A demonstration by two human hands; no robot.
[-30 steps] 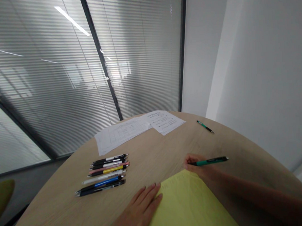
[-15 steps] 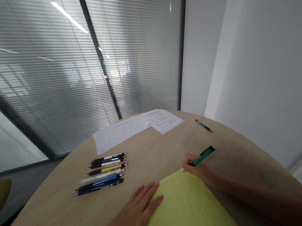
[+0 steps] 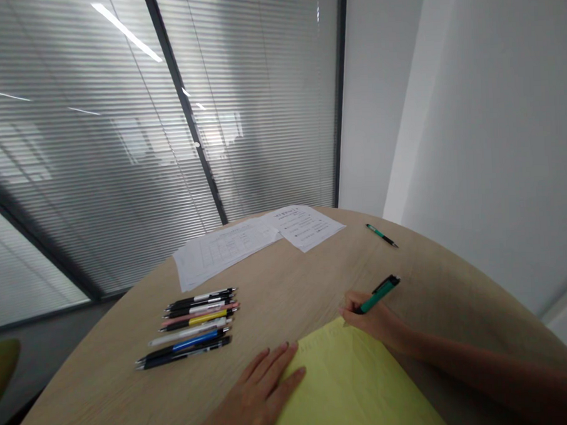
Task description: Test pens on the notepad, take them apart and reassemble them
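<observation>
My right hand [image 3: 370, 318] grips a green pen [image 3: 378, 293] with a black cap end, its tip down at the top corner of a yellow sheet of paper [image 3: 347, 388]. My left hand [image 3: 265, 389] lies flat with fingers stretched out on the left edge of that sheet, pressing it to the round wooden table [image 3: 287, 287]. A row of several pens [image 3: 189, 326] in black, pink, yellow, white and blue lies to the left of my left hand.
Two white printed sheets [image 3: 247, 239] lie at the table's far side. Another green pen [image 3: 381, 235] rests alone at the far right of the table. Glass walls with blinds stand behind. A yellow-green chair edge [image 3: 1, 369] shows at the lower left.
The green pen has swung from lying nearly level to pointing tip-down at the yellow sheet's corner. My right hand shifted slightly left. My left hand stayed flat on the sheet.
</observation>
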